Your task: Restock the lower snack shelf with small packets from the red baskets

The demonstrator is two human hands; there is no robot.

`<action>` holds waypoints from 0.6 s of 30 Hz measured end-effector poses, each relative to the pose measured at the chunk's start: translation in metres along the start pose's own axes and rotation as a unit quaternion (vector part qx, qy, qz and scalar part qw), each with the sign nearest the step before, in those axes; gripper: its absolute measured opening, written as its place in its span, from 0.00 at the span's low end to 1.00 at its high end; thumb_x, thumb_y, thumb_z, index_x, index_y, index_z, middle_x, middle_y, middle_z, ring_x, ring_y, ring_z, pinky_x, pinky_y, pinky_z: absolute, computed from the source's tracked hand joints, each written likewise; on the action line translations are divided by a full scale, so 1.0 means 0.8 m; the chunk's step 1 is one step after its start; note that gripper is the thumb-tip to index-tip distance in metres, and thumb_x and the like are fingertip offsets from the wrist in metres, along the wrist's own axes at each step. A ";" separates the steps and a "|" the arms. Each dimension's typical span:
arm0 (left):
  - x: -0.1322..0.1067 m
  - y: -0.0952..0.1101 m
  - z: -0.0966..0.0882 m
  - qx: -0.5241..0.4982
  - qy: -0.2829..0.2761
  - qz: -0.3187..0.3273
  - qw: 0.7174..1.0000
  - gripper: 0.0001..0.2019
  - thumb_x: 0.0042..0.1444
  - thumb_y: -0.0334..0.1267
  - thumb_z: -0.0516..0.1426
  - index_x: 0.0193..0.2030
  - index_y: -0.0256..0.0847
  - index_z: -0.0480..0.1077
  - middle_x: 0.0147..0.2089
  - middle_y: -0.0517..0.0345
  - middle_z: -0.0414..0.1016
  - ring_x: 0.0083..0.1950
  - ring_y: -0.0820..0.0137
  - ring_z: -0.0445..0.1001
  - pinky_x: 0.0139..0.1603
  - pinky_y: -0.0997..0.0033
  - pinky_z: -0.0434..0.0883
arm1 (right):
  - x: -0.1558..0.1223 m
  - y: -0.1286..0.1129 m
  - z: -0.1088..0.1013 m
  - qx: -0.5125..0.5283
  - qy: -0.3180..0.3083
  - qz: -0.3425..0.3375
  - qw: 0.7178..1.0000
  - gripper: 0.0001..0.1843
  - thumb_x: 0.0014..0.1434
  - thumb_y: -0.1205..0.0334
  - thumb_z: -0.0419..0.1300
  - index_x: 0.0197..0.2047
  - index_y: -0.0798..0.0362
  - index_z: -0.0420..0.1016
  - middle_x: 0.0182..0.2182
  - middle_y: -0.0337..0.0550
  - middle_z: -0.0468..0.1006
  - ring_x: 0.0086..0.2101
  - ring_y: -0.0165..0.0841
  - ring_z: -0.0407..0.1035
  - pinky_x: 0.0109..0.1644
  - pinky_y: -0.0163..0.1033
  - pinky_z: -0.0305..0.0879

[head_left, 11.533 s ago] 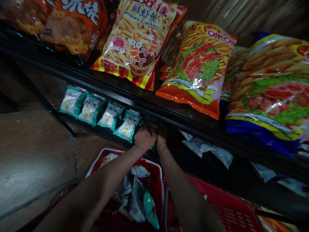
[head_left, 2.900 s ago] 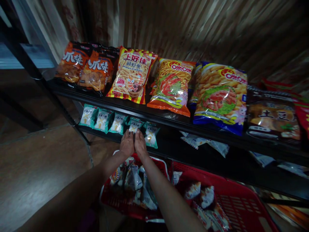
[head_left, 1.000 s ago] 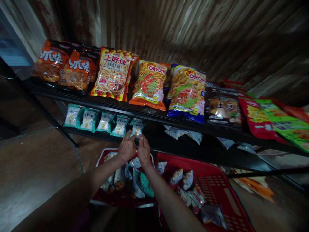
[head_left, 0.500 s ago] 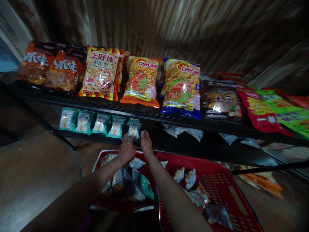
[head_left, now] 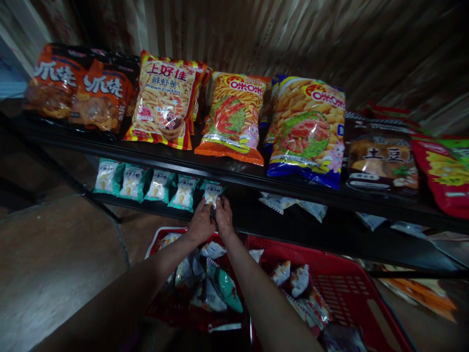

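On the lower shelf (head_left: 249, 212), a small teal-and-white snack bag (head_left: 213, 190) stands at the right end of a row of matching bags (head_left: 159, 186). My left hand (head_left: 201, 224) has its fingers on the lower left of that end bag. Close beside it, my right hand (head_left: 224, 215) grips the bag's lower right side, thumb towards the other hand. Between them the two hands cover the bag's bottom. Below my forearms, a red basket (head_left: 156, 244) holds several small snack bags, among them a teal one (head_left: 229, 288).
A second red basket (head_left: 351, 278) with more small packets stands to the right. Large snack bags, such as prawn crackers (head_left: 164, 102), line the upper shelf (head_left: 161, 159) above my hands. Silver-white packets (head_left: 293, 204) lie further right on the lower shelf. An orange packet (head_left: 421, 293) lies low at the right.
My hands have come closer together and closed onto the end bag's lower part. The view has shifted, so the upper-shelf bags look larger and most sit further right.
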State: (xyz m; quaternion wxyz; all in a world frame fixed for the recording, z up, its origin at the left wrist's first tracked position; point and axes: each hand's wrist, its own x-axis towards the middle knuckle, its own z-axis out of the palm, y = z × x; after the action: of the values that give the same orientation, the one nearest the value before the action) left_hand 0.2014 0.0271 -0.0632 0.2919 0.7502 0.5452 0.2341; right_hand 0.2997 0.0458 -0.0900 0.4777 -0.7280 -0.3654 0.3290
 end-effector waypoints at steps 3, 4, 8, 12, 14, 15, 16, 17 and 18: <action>0.005 -0.002 -0.004 -0.010 0.010 0.002 1.000 0.25 0.50 0.23 0.51 0.58 0.27 0.64 0.66 0.38 0.56 0.68 0.58 0.55 0.67 0.61 0.57 | 0.005 -0.003 0.005 0.008 0.013 -0.007 1.000 0.31 0.58 0.46 0.50 0.60 0.55 0.64 0.56 0.53 0.70 0.55 0.40 0.65 0.59 0.44 0.58; 0.008 -0.003 -0.005 -0.013 0.013 0.001 1.000 0.25 0.50 0.24 0.51 0.58 0.28 0.64 0.66 0.39 0.56 0.68 0.59 0.55 0.67 0.61 0.57 | 0.008 -0.005 0.007 0.008 0.016 -0.007 1.000 0.31 0.57 0.46 0.50 0.59 0.55 0.64 0.56 0.53 0.70 0.55 0.40 0.65 0.59 0.45 0.58; 0.015 -0.006 -0.010 -0.009 0.002 -0.004 1.000 0.26 0.51 0.24 0.51 0.59 0.25 0.63 0.66 0.35 0.56 0.68 0.59 0.55 0.67 0.62 0.57 | 0.013 -0.011 0.014 -0.006 0.014 -0.005 1.000 0.29 0.58 0.47 0.49 0.58 0.55 0.66 0.56 0.53 0.70 0.55 0.40 0.65 0.60 0.45 0.57; 0.015 -0.007 -0.011 0.008 0.000 -0.001 1.000 0.26 0.51 0.25 0.52 0.59 0.25 0.63 0.65 0.35 0.58 0.68 0.59 0.55 0.67 0.62 0.57 | 0.011 -0.009 0.018 -0.012 0.021 -0.017 1.000 0.28 0.59 0.49 0.48 0.57 0.55 0.67 0.56 0.54 0.70 0.55 0.42 0.65 0.59 0.46 0.58; 0.013 -0.007 -0.010 0.014 0.002 0.001 1.000 0.25 0.51 0.25 0.52 0.58 0.25 0.64 0.65 0.35 0.59 0.67 0.59 0.57 0.66 0.62 0.58 | 0.010 -0.006 0.019 -0.017 0.023 -0.006 1.000 0.28 0.59 0.49 0.48 0.57 0.56 0.67 0.55 0.55 0.71 0.55 0.42 0.65 0.58 0.47 0.59; 0.013 -0.007 -0.010 0.019 0.003 0.002 1.000 0.26 0.51 0.25 0.52 0.58 0.25 0.64 0.65 0.35 0.59 0.67 0.58 0.57 0.66 0.61 0.58 | 0.010 -0.005 0.019 -0.021 0.023 0.001 1.000 0.28 0.59 0.49 0.48 0.57 0.56 0.67 0.55 0.55 0.71 0.55 0.42 0.66 0.58 0.47 0.59; 0.012 -0.006 -0.010 0.023 0.003 0.002 1.000 0.26 0.50 0.25 0.52 0.59 0.26 0.64 0.65 0.35 0.59 0.67 0.58 0.57 0.66 0.61 0.58 | 0.010 -0.004 0.019 -0.026 0.022 0.009 0.999 0.28 0.59 0.49 0.48 0.57 0.56 0.67 0.55 0.54 0.71 0.55 0.41 0.66 0.59 0.46 0.58; 0.012 -0.006 -0.010 0.026 0.002 0.003 1.000 0.26 0.50 0.25 0.52 0.59 0.26 0.64 0.65 0.35 0.59 0.67 0.58 0.57 0.66 0.61 0.59 | 0.011 -0.003 0.019 -0.031 0.022 0.014 0.999 0.28 0.59 0.49 0.48 0.57 0.55 0.67 0.55 0.54 0.71 0.55 0.41 0.66 0.59 0.46 0.58; 0.012 -0.005 -0.010 0.029 0.000 0.003 1.000 0.26 0.50 0.25 0.52 0.59 0.26 0.64 0.65 0.35 0.59 0.67 0.58 0.57 0.66 0.61 0.59 | 0.011 -0.002 0.018 -0.034 0.023 0.015 0.999 0.28 0.59 0.49 0.48 0.58 0.55 0.66 0.55 0.53 0.71 0.55 0.40 0.65 0.60 0.45 0.57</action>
State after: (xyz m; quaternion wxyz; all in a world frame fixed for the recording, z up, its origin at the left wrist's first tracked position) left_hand 0.1962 0.0386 -0.0600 0.2699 0.7598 0.5494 0.2190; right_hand 0.2918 0.0603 -0.0944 0.4556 -0.7567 -0.3546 0.3068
